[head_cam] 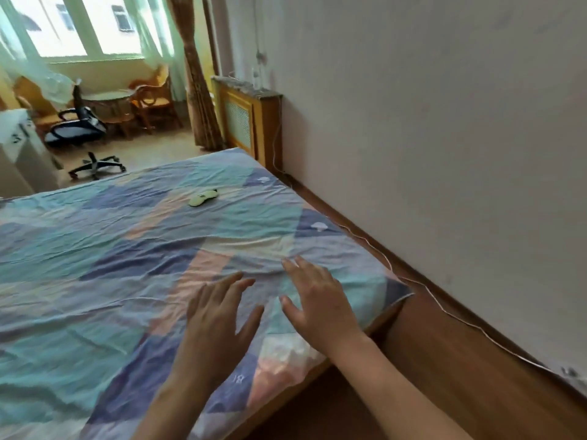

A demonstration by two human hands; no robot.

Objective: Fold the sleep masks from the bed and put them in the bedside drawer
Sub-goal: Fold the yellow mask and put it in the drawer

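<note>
While both hands hover low over the near corner of the bed (95, 249), neither has anything in it: the left hand (219, 315) is spread with fingers straight and apart, the right hand (317, 300) likewise flat and splayed, palms down, just above or perhaps brushing the patchwork sheet (152, 306); contact cannot be told for certain. One sleep mask (203, 198), pale yellow-green with a dark strap end, lies flat on the sheet farther up the bed, well apart from both hands and nearer the wall side. It looks unfolded, though it is small and soft in focus. Only this one mask shows; others, if any, are out of view. The bedside drawer is not in sight either. Judgement: hands held open and forward like this suit a reach toward the mask, with fingers ready to pinch and fold on the flat sheet, which serves as the work surface. Mask likely light and limp, so it should crease easily. A thin white cord (444, 306) trails along the wooden floor (460, 360) beside the bed, close to the wall (444, 122); an office chair (79, 125) stands by the window (63, 27)
</note>
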